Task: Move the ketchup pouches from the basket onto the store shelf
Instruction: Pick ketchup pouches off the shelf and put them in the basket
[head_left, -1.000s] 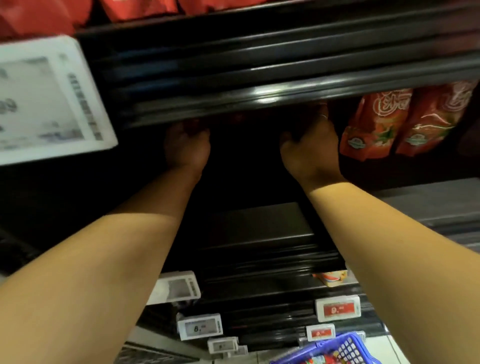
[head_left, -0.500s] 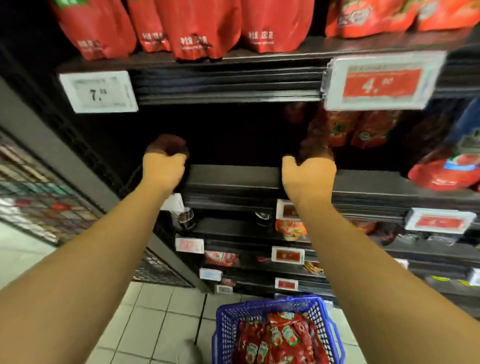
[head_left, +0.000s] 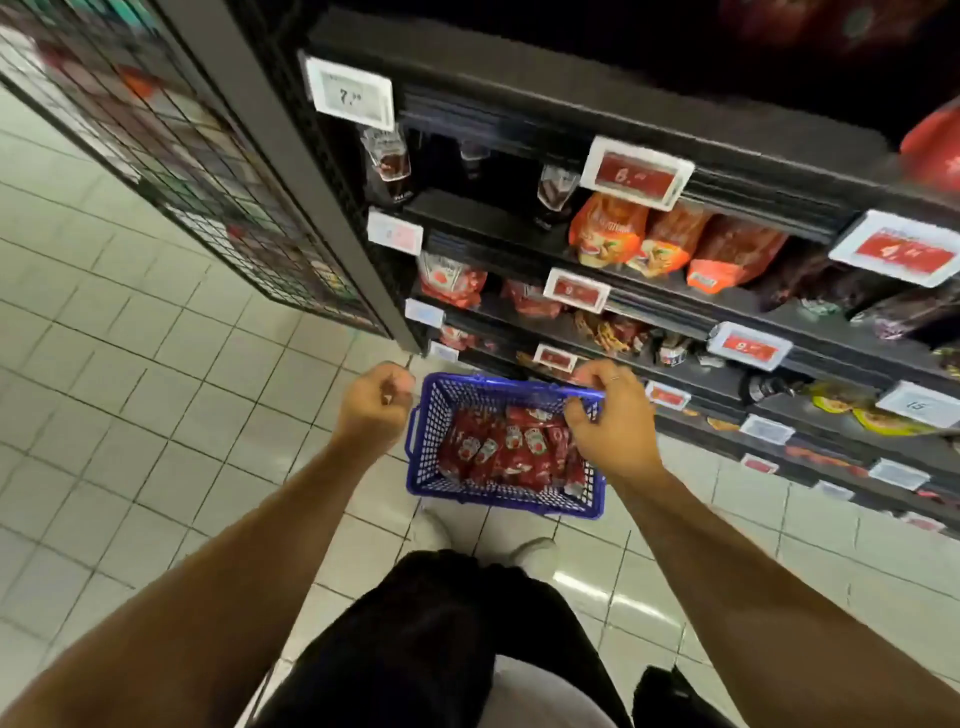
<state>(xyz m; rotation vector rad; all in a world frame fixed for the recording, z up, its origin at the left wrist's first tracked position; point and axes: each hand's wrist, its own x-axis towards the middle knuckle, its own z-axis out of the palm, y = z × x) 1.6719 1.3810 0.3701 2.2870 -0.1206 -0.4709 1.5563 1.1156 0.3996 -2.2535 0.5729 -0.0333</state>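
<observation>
Head camera, looking steeply down at a tiled shop floor (head_left: 130, 332). A blue plastic basket (head_left: 422, 441) stands on the tiles in front of the person's feet, close against the foot of a black store shelf (head_left: 519, 218) that runs along the right side of the view. Red ketchup pouches (head_left: 506, 449) lie packed in the bottom of the basket, overlapping one another; most lie flat with their long sides running roughly from the near wall toward the far wall, though single pouches are hard to separate.

Both bare arms reach down toward the basket. The left hand (head_left: 376, 402) hangs over the tiles just outside the basket's left rim, its fingers curled loosely inward, holding nothing. The right hand (head_left: 613, 421) hovers above the basket's right half, over the pouches, with fingers bent downward and spread a little; it grips nothing that can be seen. The two hands are well apart, with the pouches between and below them.

The shelf tiers hold other red and orange sauce packs (head_left: 649, 239), with white and red price tags (head_left: 636, 173) clipped along the front edges. A wire-mesh panel (head_left: 171, 140) stands to the left of the shelf post.
</observation>
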